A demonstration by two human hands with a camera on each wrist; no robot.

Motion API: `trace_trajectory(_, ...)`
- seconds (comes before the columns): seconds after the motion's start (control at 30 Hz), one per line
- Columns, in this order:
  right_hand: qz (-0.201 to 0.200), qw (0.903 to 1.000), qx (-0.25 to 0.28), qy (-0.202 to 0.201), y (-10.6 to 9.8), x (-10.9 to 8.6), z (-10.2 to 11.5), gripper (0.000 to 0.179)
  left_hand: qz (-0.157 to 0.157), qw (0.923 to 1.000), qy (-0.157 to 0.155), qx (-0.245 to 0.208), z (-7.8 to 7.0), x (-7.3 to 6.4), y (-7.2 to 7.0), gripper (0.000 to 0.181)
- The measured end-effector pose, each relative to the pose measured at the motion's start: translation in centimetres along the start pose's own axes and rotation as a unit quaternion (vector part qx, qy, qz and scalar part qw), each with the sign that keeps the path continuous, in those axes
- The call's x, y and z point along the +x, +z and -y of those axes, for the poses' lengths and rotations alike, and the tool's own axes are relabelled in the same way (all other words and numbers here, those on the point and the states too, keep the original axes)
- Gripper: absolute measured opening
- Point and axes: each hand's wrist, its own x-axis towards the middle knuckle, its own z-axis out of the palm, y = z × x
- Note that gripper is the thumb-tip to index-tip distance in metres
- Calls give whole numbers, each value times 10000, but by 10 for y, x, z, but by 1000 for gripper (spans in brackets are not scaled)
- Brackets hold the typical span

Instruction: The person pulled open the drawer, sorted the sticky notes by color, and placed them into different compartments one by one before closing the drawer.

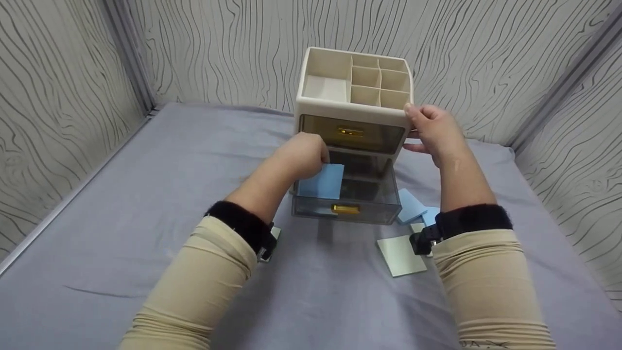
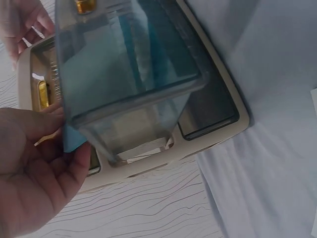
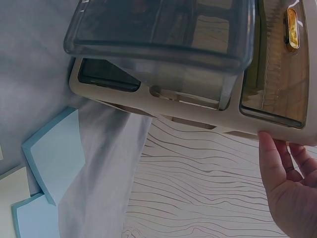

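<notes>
A cream desk organizer point(image 1: 354, 104) with smoky see-through drawers stands on the cloth-covered table. Its lower drawer point(image 1: 311, 209) is pulled out, and blue pads show through its wall in the left wrist view. My left hand point(image 1: 303, 153) is over that drawer's left side, pinching a blue sticky note pad point(image 1: 330, 182) between thumb and fingers; the drawer partly hides this pad in the left wrist view point(image 2: 72, 140). At the organizer's upper right front corner, my right hand point(image 1: 435, 129) touches the side with thumb and fingertips. The upper drawer point(image 1: 325, 129) is closed.
Blue sticky note pads point(image 1: 410, 206) and a pale green pad point(image 1: 402, 255) lie right of the drawer, partly behind the right wrist. Another pale pad point(image 1: 276, 233) is mostly hidden by the left wrist. Patterned walls point(image 1: 209, 53) enclose the table.
</notes>
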Motion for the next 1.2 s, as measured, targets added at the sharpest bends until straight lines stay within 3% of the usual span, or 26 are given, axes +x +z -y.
trace_trajectory(0.33, 9, 10000, 61, -35, -2, -1, -2, 48, 113, 9971, 61, 748, -3, 7, 9, 22)
trace_trajectory(0.63, -44, 10000, 50, 72, -1, 0, 0, 48, 460, 9850, -133, 1659, -11, 11, 16, 19)
trace_trajectory(0.9, 10, 9999, 1, 146, -2, -1, 1, 52, 563, 9798, -126, 1914, -14, 13, 26, 18)
trace_trajectory(1.2, 43, 10000, 38, -18, -1, 1, -2, 52, 885, 9764, -206, 1957, -16, 17, 32, 21)
